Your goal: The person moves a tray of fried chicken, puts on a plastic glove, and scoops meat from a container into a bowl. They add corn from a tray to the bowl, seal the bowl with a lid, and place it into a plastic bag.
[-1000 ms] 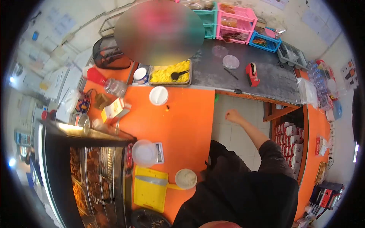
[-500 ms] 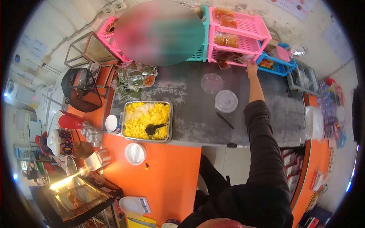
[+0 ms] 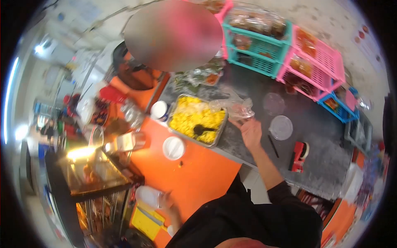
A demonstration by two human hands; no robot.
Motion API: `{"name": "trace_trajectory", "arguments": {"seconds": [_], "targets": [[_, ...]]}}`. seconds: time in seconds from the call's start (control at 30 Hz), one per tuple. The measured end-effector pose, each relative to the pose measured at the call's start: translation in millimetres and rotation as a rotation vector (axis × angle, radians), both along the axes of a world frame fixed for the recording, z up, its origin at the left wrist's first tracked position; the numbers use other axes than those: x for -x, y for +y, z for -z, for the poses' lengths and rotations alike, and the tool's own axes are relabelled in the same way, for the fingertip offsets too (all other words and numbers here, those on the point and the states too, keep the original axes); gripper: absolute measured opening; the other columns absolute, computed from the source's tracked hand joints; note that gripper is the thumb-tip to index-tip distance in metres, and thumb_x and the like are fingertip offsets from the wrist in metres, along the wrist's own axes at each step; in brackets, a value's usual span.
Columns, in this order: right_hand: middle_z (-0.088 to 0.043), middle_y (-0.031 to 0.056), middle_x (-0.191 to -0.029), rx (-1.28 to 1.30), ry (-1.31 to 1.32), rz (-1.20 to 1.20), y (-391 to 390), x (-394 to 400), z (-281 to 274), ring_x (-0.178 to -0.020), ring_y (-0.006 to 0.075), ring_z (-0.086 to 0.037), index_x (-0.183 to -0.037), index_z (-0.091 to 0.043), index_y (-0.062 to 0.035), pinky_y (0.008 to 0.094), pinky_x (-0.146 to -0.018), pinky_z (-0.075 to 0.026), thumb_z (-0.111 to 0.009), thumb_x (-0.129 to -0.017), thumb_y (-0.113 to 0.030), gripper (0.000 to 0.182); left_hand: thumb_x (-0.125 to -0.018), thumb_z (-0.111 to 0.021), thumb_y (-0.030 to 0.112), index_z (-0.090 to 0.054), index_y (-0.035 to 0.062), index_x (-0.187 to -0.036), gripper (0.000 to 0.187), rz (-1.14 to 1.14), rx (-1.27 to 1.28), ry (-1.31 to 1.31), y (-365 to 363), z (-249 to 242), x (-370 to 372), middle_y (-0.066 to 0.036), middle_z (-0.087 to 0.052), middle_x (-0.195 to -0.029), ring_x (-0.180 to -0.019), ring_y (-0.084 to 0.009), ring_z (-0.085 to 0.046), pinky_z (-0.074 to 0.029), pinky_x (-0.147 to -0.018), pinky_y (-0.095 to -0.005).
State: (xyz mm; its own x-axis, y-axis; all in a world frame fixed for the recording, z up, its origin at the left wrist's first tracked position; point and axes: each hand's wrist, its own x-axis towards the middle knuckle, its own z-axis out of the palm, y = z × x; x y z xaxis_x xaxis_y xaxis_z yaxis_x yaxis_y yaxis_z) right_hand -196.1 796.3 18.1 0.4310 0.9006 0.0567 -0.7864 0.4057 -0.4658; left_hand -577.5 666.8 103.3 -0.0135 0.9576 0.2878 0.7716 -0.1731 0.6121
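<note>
A crumpled clear plastic bag (image 3: 234,105) hangs from the fingertips of my right hand (image 3: 251,131), its palm turned up, over the dark table beside the tray of yellow chunks (image 3: 226,124). A black scoop (image 3: 200,129) lies in those chunks. At the lower left, my left hand (image 3: 168,207) reaches over the front panel of a white kitchen scale (image 3: 147,196); its fingers look stretched out, though somewhat blurred. Two clear round lids or shallow containers, one of them a whitish lid (image 3: 281,127), lie to the right of my right hand.
Stacked baskets, teal (image 3: 257,62) and pink (image 3: 316,64), hold bagged food along the wall. A red tape dispenser (image 3: 298,157) and a black stick (image 3: 273,146) lie at the right. White tubs (image 3: 173,148) and a lit glass cabinet (image 3: 96,169) stand at the left.
My right hand has come away from the lower pink basket, toward the tray, with a plastic bag. My left hand has appeared at the scale. The view has turned left.
</note>
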Motion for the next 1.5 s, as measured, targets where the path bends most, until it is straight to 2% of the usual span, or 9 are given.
{"name": "trace_trajectory", "arguments": {"seconds": [0.13, 0.2, 0.4, 0.5, 0.7, 1.1, 1.2, 1.3, 1.5], "targets": [[-0.023, 0.0208, -0.144, -0.161, -0.119, -0.301, -5, 122, -123, -0.126, 0.0347, -0.036, -0.143, -0.011, -0.0102, 0.0545, -0.1, -0.032, -0.041, -0.087, -0.039, 0.07, -0.073, -0.065, -0.003, -0.062, 0.0043, -0.1, 0.029, 0.101, -0.275, -0.021, 61, -67, -112, -0.015, -0.053, -0.095, -0.091, -0.028, -0.053, -0.045, -0.077, -0.0367], [-0.032, 0.0168, -0.138, -0.207, -0.169, -0.393, -20, 165, -146, -0.122, 0.03, -0.04, -0.14, -0.02, -0.0059, 0.05, -0.099, -0.034, -0.042, -0.088, -0.037, 0.064, -0.07, -0.066, -0.002, -0.062, 0.0066, -0.105, 0.036, 0.057, -0.453, -0.098, 82, -107, -122, -0.011, -0.054, -0.095, -0.092, -0.0267, -0.053, -0.046, -0.077, -0.0357], [-0.044, 0.0115, -0.129, -0.146, -0.383, -0.481, -84, 282, -170, -0.115, 0.0232, -0.045, -0.132, -0.034, 0.0002, 0.038, -0.096, -0.036, -0.039, -0.091, -0.036, 0.055, -0.067, -0.065, -0.005, -0.062, 0.001, -0.1, 0.034, -0.019, -0.657, -0.248, 34, -124, -16, -0.011, -0.056, -0.093, -0.088, -0.0275, -0.056, -0.047, -0.075, -0.0357], [-0.03, 0.0153, -0.142, 0.021, -0.722, -0.436, -129, 342, -190, -0.125, 0.021, -0.038, -0.139, -0.019, 0.0018, 0.0328, -0.099, -0.036, -0.036, -0.094, -0.034, 0.06, -0.064, -0.066, 0.0, -0.063, 0.0006, -0.1, 0.036, -0.088, -0.78, -0.078, -23, -123, 49, -0.011, -0.058, -0.094, -0.088, -0.027, -0.056, -0.047, -0.074, -0.0349], [-0.038, 0.0125, -0.138, -0.231, 0.145, -0.782, -214, 488, -211, -0.124, 0.0198, -0.04, -0.138, -0.028, -0.0038, 0.0317, -0.099, -0.036, -0.036, -0.096, -0.03, 0.05, -0.062, -0.067, 0.001, -0.065, 0.0016, -0.105, 0.043, -0.25, -0.775, -0.034, -142, -98, 162, -0.01, -0.056, -0.09, -0.085, -0.0236, -0.052, -0.045, -0.071, -0.0327], [-0.046, 0.0071, -0.132, -0.014, -0.773, -1.028, -159, 710, -47, -0.119, 0.016, -0.044, -0.14, -0.025, -0.0048, 0.0248, -0.096, -0.037, -0.039, -0.095, -0.027, 0.052, -0.07, -0.066, 0.003, -0.063, 0.001, -0.098, 0.028, -0.092, -0.511, -0.198, -304, 4, 309, -0.012, -0.059, -0.087, -0.077, -0.0269, -0.057, -0.046, -0.067, -0.0368], [-0.05, 0.0068, -0.129, 0.024, -1.207, -0.659, -91, 769, -13, -0.115, 0.0186, -0.049, -0.137, -0.03, -0.0018, 0.0285, -0.092, -0.041, -0.048, -0.091, -0.028, 0.055, -0.077, -0.063, 0.005, -0.066, 0.0023, -0.088, 0.011, -0.55, -0.303, -0.191, -317, 5, 380, -0.012, -0.06, -0.082, -0.077, -0.0279, -0.057, -0.046, -0.068, -0.0364], [-0.05, 0.0089, -0.129, 0.136, -2.428, -0.476, -36, 812, -10, -0.117, 0.0251, -0.047, -0.132, -0.039, -0.0063, 0.0335, -0.097, -0.037, -0.055, -0.086, -0.027, 0.053, -0.081, -0.059, 0.003, -0.066, 0.0012, -0.082, 0.007, -0.857, -0.34, -0.187, -327, 16, 465, -0.012, -0.059, -0.077, -0.073, -0.0258, -0.056, -0.045, -0.066, -0.0351], [-0.051, 0.0089, -0.126, 0.148, -2.401, -0.442, 2, 852, -4, -0.115, 0.0249, -0.049, -0.129, -0.042, -0.0062, 0.0337, -0.097, -0.037, -0.055, -0.086, -0.027, 0.05, -0.091, -0.051, 0.013, -0.061, -0.0052, -0.081, 0.023, -1.306, -0.349, -0.346, -343, -5, 608, -0.01, -0.06, -0.078, -0.072, -0.0173, -0.057, -0.046, -0.07, -0.0299]]}}
